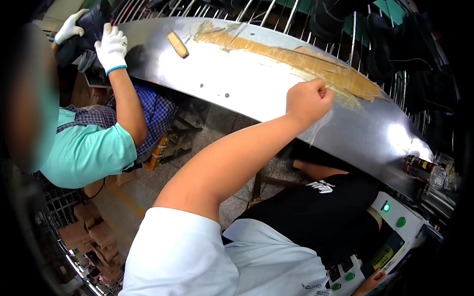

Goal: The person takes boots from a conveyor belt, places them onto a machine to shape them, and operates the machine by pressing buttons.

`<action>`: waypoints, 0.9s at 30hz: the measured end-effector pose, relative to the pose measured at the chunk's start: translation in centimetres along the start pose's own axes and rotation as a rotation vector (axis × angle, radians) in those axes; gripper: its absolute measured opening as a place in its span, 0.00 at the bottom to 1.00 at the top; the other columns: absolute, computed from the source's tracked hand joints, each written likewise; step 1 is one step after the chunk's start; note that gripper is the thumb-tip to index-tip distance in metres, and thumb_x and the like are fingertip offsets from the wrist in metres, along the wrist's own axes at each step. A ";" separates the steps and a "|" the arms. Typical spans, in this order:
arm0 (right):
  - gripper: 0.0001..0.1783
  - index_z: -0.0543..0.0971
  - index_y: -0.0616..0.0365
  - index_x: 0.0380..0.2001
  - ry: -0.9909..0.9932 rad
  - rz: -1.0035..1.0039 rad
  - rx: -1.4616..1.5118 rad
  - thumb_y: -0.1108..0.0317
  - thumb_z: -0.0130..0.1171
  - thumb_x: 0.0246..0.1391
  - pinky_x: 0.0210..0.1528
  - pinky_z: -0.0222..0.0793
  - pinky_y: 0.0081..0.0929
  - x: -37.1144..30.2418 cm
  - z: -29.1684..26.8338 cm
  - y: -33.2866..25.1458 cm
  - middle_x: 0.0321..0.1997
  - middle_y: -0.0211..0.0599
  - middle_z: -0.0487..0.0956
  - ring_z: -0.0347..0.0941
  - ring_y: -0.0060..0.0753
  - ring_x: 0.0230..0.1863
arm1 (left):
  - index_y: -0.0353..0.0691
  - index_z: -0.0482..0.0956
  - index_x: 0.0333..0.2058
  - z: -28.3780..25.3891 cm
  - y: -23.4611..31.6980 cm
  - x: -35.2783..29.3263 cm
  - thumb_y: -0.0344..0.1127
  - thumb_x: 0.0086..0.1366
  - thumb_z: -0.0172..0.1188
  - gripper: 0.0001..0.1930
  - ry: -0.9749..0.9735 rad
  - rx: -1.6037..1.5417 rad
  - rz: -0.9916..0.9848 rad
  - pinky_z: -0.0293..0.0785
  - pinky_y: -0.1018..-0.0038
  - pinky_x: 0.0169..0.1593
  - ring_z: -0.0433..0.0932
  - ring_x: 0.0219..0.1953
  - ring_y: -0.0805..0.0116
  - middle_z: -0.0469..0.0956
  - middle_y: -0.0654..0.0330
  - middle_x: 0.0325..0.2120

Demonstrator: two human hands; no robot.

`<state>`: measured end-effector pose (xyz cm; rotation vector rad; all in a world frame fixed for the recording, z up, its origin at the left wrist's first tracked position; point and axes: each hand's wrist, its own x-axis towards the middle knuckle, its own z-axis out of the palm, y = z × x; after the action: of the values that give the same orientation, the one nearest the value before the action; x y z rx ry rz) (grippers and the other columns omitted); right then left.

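Observation:
My left hand is closed in a fist over the curved metal table, beside a long strip of worn brown tape. Nothing shows between its fingers. At the lower right, my right hand is small in view beside a white control panel. Its fingers look curled, and what they hold, if anything, is hidden. A wooden-looking block lies on the far left part of the table, well away from both hands.
A co-worker at the left, in white gloves, handles a black shoe. Behind the table runs a rack of metal rods with black shoes on it. A dark bottle is at the right. Cardboard boxes are stacked at lower left.

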<state>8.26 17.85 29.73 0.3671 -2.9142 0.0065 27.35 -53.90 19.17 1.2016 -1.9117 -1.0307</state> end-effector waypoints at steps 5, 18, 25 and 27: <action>0.17 0.64 0.56 0.28 -0.026 -0.007 0.040 0.57 0.54 0.63 0.24 0.48 0.24 1.4 0.9 1.9 0.22 0.25 0.52 0.46 0.20 0.21 | 0.38 0.72 0.16 -0.5 0.0 0.4 0.36 0.51 0.58 0.10 -0.063 -0.119 -0.051 0.68 0.66 0.24 0.71 0.15 0.56 0.71 0.54 0.11; 0.20 0.66 0.63 0.22 0.242 0.453 0.062 0.58 0.50 0.60 0.27 0.59 0.40 -2.4 -1.0 -4.7 0.19 0.51 0.64 0.63 0.49 0.21 | 0.35 0.74 0.24 4.1 -6.1 1.3 0.30 0.58 0.57 0.06 -0.336 -0.258 -0.246 0.71 0.73 0.26 0.71 0.22 0.70 0.73 0.56 0.20; 0.17 0.69 0.60 0.17 0.310 0.442 -0.065 0.64 0.54 0.56 0.23 0.61 0.45 -1.9 -1.6 -7.0 0.17 0.49 0.69 0.68 0.55 0.21 | 0.34 0.81 0.31 3.6 4.0 0.4 0.26 0.58 0.52 0.08 -0.740 0.345 0.592 0.71 0.78 0.30 0.75 0.24 0.73 0.78 0.63 0.21; 0.17 0.69 0.59 0.17 0.311 0.451 -0.045 0.63 0.53 0.57 0.23 0.61 0.44 -1.6 -1.5 -6.8 0.16 0.47 0.69 0.67 0.53 0.20 | 0.35 0.80 0.35 3.2 1.1 2.3 0.30 0.59 0.54 0.09 -0.853 0.536 0.631 0.72 0.73 0.32 0.77 0.28 0.68 0.79 0.61 0.25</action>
<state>11.70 11.73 30.69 -0.2794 -2.6169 0.0604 23.33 -54.81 18.86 0.2766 -3.0910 -0.7322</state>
